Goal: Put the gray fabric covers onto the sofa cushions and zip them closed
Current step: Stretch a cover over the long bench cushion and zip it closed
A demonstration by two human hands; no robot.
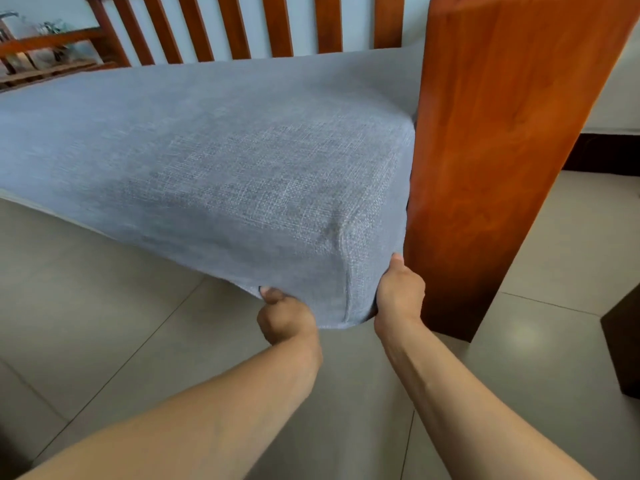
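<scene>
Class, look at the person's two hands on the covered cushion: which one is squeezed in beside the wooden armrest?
The right hand: it grips the gray cover corner against the wooden armrest, whereas the left hand grips the front bottom edge.

Two hands grip one gray covered cushion (221, 161) at its lower corner, the left hand (285, 318) and the right hand (400, 294), beside one wide wooden armrest panel (491, 143) at right, with about nine wooden back slats (235, 26) across the top.
</scene>
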